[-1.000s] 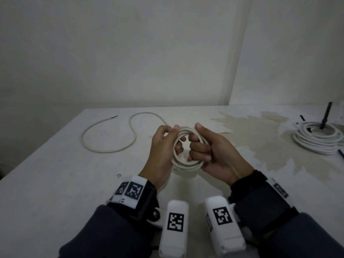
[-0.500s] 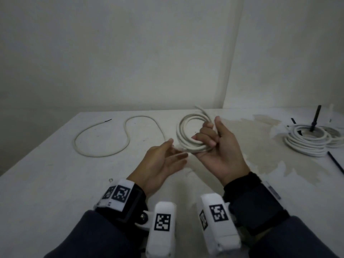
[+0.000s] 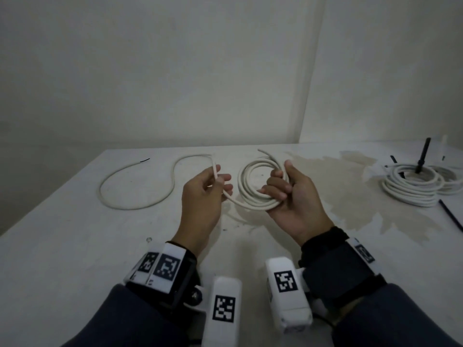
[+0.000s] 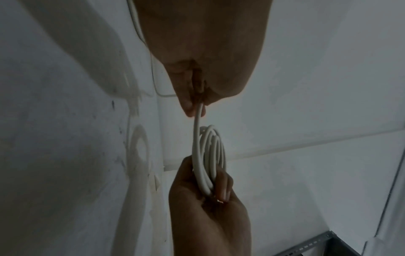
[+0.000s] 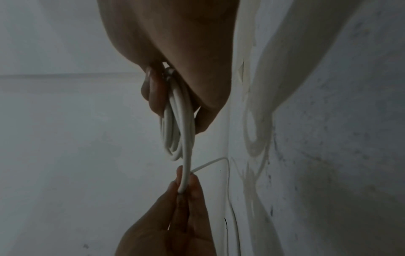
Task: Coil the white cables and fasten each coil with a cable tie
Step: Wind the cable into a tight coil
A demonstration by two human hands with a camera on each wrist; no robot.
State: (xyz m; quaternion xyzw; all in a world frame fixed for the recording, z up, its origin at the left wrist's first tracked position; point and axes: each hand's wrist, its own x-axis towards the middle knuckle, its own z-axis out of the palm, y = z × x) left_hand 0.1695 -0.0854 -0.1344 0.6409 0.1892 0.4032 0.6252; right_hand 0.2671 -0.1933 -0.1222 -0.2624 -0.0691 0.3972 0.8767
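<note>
Item: partly wound coil (image 3: pixel 260 187), white cable, held above the table (image 3: pixel 75 246).
Right hand (image 3: pixel 293 196): fingers curled round the coil's near-right rim, loops upright.
Left hand (image 3: pixel 203 191): just left of the coil, pinching the free run (image 3: pixel 135 204) where it leaves the loops.
Free run: trails left and away across the table.
Judgement: left hand is nearer the slack; next loop comes from there.
</note>
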